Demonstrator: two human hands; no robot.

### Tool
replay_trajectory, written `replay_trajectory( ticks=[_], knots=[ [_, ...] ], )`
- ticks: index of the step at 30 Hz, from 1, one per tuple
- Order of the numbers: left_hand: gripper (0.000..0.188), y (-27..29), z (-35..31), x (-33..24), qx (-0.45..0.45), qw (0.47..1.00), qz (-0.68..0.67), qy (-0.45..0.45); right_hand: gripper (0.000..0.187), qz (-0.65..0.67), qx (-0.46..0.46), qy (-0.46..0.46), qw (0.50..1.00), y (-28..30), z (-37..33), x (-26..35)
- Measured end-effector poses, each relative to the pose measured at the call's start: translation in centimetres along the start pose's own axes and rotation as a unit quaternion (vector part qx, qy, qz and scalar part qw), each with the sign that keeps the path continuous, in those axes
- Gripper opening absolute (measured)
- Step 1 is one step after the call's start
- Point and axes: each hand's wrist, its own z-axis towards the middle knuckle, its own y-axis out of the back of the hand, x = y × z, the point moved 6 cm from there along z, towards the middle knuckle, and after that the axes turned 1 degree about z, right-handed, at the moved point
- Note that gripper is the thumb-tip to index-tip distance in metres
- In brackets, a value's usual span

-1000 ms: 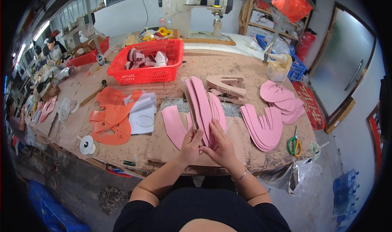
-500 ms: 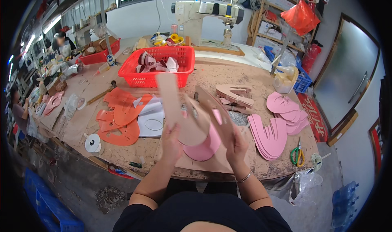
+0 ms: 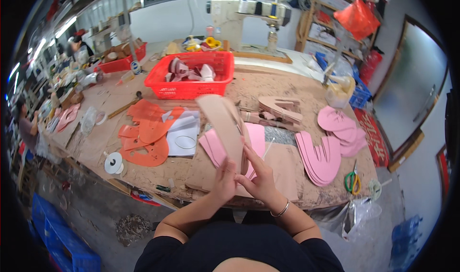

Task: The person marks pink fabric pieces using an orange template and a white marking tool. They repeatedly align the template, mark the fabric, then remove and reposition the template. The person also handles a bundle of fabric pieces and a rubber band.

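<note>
Between my left hand (image 3: pixel 225 180) and my right hand (image 3: pixel 260 177) a stack of beige U-shaped cut pieces (image 3: pixel 219 121) stands nearly upright, partly blurred. Both palms press on its lower end, the right fingers stretched along its side. Directly beneath, pink cut pieces (image 3: pixel 215 146) lie on a brown board (image 3: pixel 282 169), half hidden by the stack. A slim pale rod (image 3: pixel 269 147) rests to their right. Further right are a pile of pink U-shaped pieces (image 3: pixel 316 164) and rounded pink pieces (image 3: pixel 338 124). Behind them sits a tied beige bundle (image 3: pixel 282 110).
Orange cut pieces (image 3: pixel 146 142) overlap white paper (image 3: pixel 187 140) on the left, near a white spool (image 3: pixel 114 163). A red basket (image 3: pixel 191 91) with pink scraps stands behind. Scissors (image 3: pixel 352 182) lie near the right edge. A sewing machine (image 3: pixel 225 20) stands at the back.
The beige pieces, held apart in two hands before, are now together in one stack. My hands have moved toward each other, and more of the pink pieces below shows.
</note>
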Motion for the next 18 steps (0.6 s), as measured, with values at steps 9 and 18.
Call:
replay_trajectory(
  ticks=[9, 18],
  knots=[
    [0.049, -5.7, -3.7, 9.5, 0.139, 0.943, -0.136, 0.270, 0.084, 0.027, -0.073, -0.139, 0.987, 6.3, -10.5, -6.0],
    [0.052, -6.3, -3.4, 9.8, 0.191, 0.942, -0.059, 0.270, 0.077, -0.081, -0.015, -0.098, 0.992, 7.7, -10.9, -5.6]
  ],
)
